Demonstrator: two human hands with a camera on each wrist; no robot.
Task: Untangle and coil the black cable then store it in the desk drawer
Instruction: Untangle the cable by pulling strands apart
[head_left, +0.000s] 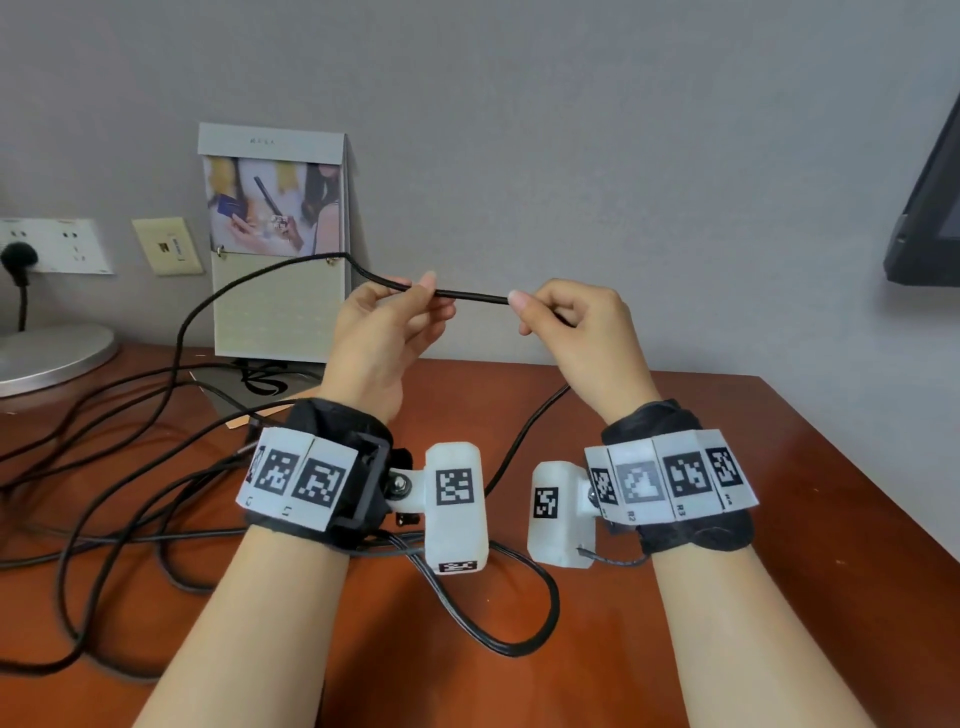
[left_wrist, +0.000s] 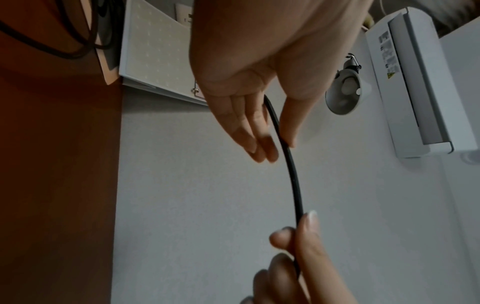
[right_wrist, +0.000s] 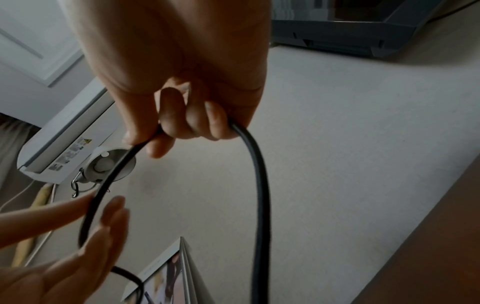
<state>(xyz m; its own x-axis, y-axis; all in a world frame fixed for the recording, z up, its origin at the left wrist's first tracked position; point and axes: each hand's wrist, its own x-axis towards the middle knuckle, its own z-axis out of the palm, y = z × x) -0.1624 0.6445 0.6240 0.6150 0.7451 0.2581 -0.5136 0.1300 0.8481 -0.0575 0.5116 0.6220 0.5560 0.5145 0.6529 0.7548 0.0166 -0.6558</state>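
Both hands are raised above the reddish-brown desk (head_left: 727, 467) with a short straight stretch of the black cable (head_left: 472, 296) between them. My left hand (head_left: 421, 296) pinches the cable (left_wrist: 293, 181) between thumb and nearly straight fingers (left_wrist: 259, 142). My right hand (head_left: 524, 306) grips it with curled fingers (right_wrist: 192, 121), and the cable (right_wrist: 259, 185) bends out of the fist and hangs toward the desk. From the left hand it arcs down into a tangle of black loops (head_left: 130, 467) on the desk's left side. No drawer is in view.
A standing photo calendar (head_left: 278, 291) leans on the wall behind the hands. A round lamp base (head_left: 47, 358) and a wall socket with a black plug (head_left: 21, 254) are at the far left. A dark monitor (head_left: 930, 208) hangs at the right.
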